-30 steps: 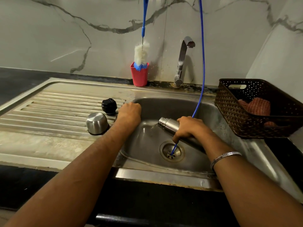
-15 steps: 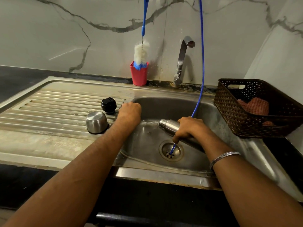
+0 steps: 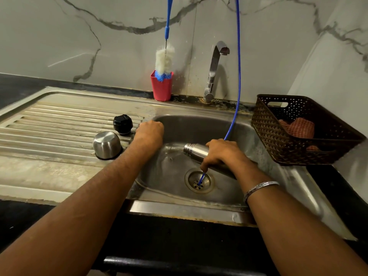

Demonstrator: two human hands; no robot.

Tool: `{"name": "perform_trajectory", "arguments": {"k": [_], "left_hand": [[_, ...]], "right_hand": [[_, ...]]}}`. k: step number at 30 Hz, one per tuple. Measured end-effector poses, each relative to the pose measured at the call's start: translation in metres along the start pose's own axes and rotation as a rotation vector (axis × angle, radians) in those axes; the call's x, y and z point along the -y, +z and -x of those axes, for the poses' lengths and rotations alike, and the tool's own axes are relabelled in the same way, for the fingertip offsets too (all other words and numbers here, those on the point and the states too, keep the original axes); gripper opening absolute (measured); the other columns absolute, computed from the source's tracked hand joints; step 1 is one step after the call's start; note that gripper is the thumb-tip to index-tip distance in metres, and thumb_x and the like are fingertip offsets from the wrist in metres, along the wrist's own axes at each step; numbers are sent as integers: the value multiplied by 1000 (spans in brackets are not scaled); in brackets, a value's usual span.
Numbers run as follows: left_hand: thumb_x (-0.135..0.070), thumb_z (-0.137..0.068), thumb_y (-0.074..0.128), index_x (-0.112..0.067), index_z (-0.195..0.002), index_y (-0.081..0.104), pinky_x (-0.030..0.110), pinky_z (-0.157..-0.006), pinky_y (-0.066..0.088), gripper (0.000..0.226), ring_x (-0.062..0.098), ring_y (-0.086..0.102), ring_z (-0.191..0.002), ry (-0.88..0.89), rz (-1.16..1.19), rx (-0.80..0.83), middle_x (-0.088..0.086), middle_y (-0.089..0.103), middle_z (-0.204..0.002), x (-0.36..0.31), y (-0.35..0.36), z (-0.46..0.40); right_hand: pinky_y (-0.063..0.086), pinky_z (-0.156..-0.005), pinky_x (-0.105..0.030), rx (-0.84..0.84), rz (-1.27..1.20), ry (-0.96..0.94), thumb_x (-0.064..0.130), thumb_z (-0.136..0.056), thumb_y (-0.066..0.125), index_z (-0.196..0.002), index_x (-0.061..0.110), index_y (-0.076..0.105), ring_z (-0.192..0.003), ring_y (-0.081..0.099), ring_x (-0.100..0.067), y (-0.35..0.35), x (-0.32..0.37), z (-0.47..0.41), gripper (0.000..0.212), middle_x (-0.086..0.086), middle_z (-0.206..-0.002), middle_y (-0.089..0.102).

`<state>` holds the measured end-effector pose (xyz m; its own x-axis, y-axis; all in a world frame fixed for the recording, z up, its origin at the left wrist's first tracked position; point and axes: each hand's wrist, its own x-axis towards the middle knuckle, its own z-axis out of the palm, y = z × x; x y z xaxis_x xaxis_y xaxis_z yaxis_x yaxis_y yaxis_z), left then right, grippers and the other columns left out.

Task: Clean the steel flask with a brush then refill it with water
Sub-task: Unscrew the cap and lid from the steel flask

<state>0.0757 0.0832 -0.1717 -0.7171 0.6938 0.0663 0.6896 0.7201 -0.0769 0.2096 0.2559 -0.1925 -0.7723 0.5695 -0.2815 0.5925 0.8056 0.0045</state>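
Things on the steel sink (image 3: 179, 212) were few: one steel flask (image 3: 196, 153), one brush (image 3: 164, 60), one red cup (image 3: 161, 88), one black cap (image 3: 122, 124), one steel lid cup (image 3: 107, 145), one tap (image 3: 214, 70), one brown basket (image 3: 282, 140).

Steel flask was smooth and cylindrical, with a threaded neck. It lay tilted inside the basin, mouth to the left, just above the round drain (image 3: 199, 181). The brush had fluffy white bristles with a blue tip and stood in the cup by the marble wall. A thin blue tube (image 3: 238, 76) hung down to the drain.

The right hand (image 3: 221, 154) had its fingers curled around the flask body, gripping it. The left hand (image 3: 150, 133) rested on the basin edge; its fingers were hidden, so I cannot tell their state.
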Motion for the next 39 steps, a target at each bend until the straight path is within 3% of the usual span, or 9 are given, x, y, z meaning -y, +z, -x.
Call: {"name": "perform_trajectory", "arguments": {"k": [16, 24, 31, 39], "left_hand": [[-3, -98, 52, -3, -122, 64, 42, -95, 51, 27, 34, 63, -114, 1, -17, 12, 19, 67, -121, 0, -3, 3], [-8, -98, 57, -4, -122, 62, 41, -97, 49, 25, 34, 61, -117, -8, -48, 33, 19, 65, -124, 0, -4, 2], [-11, -97, 61, -6, -122, 62, 41, -97, 50, 26, 33, 62, -116, -10, -51, 34, 18, 65, -122, -2, -6, 4], [-12, -97, 62, -7, -125, 61, 41, -96, 51, 28, 32, 62, -116, -34, -33, 46, 17, 65, -123, -2, -7, 6]], "right_hand": [[42, -79, -37, -151, 48, -75, 49, -60, 89, -117, 31, 61, -95, 58, -19, -1, 4, 2, 65, 3, -105, 65], [46, -86, -42, -264, 26, -102, 34, -62, 93, -124, 33, 58, -107, 62, -24, -6, 9, 6, 72, 2, -113, 66], [38, -103, -48, -506, 101, -157, 18, -72, 86, -134, 36, 54, -113, 57, -27, -9, 10, 6, 72, -1, -115, 64], [35, -104, -50, -706, 225, -229, 21, -79, 80, -130, 36, 56, -116, 55, -30, -18, 20, 7, 59, -4, -118, 63]]}}
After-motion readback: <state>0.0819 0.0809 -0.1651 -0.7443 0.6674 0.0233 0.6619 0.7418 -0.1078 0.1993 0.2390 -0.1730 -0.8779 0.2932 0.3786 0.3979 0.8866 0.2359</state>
